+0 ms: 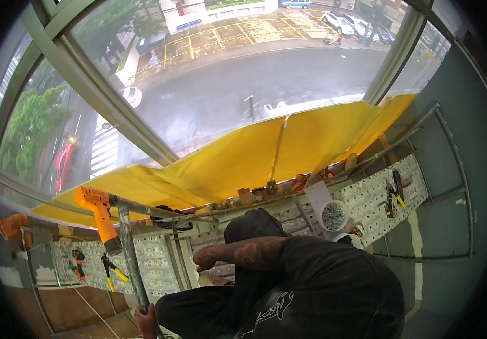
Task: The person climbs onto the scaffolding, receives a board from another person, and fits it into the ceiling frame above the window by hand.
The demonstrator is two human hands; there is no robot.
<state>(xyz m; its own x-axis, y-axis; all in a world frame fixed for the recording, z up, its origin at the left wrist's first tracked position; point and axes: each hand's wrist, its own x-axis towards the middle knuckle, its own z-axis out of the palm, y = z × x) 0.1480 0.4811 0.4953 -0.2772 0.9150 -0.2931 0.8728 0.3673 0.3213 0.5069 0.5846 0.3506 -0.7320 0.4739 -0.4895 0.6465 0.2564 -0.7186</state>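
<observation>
Near the lower edge, my left hand (146,321) is wrapped round an upright grey metal tube (132,265). An orange cordless drill (99,212) rests by the tube's top, where a horizontal rail meets it, its battery end down. My right forearm lies across my raised dark-trousered knee. My right hand (204,258) hangs past it with fingers curled in, and I see nothing in it. Left of the tube, yellow-handled pliers (111,273) and a black-and-red power tool (77,264) lie on a perforated metal scaffold platform (156,257).
A white bucket of small metal fasteners (334,216) stands on the platform right of my knee. Beyond it are yellow-and-black hand tools (393,198). A yellow sheet (243,155) hangs along the window, with small items on the ledge below. Scaffold rails (455,141) bound the right; a street lies far below.
</observation>
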